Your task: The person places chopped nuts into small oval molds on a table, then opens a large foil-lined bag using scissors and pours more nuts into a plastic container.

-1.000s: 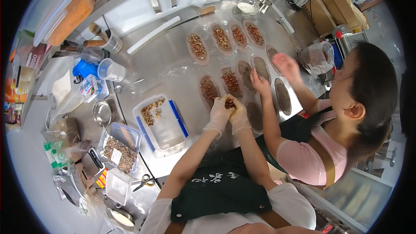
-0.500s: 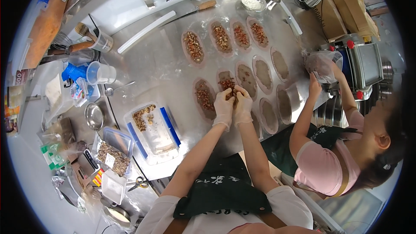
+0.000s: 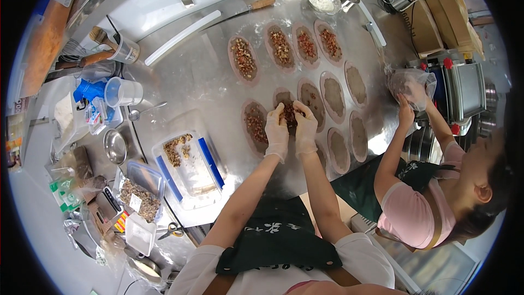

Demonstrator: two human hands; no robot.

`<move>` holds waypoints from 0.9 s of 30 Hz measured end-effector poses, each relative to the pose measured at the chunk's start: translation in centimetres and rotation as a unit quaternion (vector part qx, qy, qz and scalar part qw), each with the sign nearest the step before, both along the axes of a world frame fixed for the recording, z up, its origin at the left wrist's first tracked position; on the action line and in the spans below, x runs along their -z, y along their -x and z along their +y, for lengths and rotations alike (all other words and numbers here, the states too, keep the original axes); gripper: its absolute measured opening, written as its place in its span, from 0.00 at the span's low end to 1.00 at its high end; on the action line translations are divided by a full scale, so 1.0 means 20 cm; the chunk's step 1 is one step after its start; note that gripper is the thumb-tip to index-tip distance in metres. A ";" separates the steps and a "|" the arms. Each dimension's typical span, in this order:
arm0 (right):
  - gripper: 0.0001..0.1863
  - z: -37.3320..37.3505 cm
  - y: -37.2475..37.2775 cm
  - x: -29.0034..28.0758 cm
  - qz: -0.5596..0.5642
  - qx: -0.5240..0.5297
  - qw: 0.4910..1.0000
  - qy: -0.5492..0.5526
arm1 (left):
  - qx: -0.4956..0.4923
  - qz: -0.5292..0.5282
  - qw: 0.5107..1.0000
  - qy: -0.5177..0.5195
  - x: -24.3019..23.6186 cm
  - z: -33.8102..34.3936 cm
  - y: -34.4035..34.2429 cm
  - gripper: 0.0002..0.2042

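Observation:
My gloved left hand [image 3: 277,125] and gloved right hand [image 3: 304,123] are close together over an oval of pinkish-edged dark dough [image 3: 285,95], fingertips curled inward among dark chopped nut pieces [image 3: 291,113]. The right fingers pinch some pieces; what the left fingers hold is hidden. Beside my left hand lies another topped oval [image 3: 254,127]; a speckled one [image 3: 312,99] is by my right. Several plain ovals [image 3: 333,96] lie farther right, and a back row [image 3: 281,49] carries chopped topping. Left of my hands, a blue-clipped container [image 3: 190,169] holds chopped nuts at one end.
A co-worker [image 3: 415,196] at my right has both hands at a plastic-bagged container [image 3: 415,84] beside a metal machine [image 3: 464,90]. A long knife [image 3: 240,11], white bar [image 3: 183,37] and flour bowl [image 3: 319,1] lie at the back. Bowls [image 3: 114,146], tubs and scissors [image 3: 170,231] crowd the left.
My hands have moved forward from the near edge onto the dough oval and drawn slightly apart at the fingertips. The co-worker's hands moved right from the ovals to the bagged container.

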State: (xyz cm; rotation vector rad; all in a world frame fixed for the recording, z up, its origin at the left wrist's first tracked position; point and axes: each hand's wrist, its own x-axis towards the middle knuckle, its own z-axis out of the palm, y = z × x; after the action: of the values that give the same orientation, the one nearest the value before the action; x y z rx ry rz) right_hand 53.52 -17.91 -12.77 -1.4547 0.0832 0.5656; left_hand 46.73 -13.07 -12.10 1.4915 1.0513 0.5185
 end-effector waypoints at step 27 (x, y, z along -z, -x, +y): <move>0.18 -0.12 0.00 0.00 0.049 -0.032 0.998 0.000 | -0.025 -0.081 0.988 0.129 0.03 -0.10 0.07 0.24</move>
State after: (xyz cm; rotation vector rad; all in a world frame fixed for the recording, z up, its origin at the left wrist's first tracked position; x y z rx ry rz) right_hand 53.50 -20.29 -12.82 -1.4336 0.1135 0.6891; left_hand 45.30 -15.09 -12.74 1.1783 0.9891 0.5079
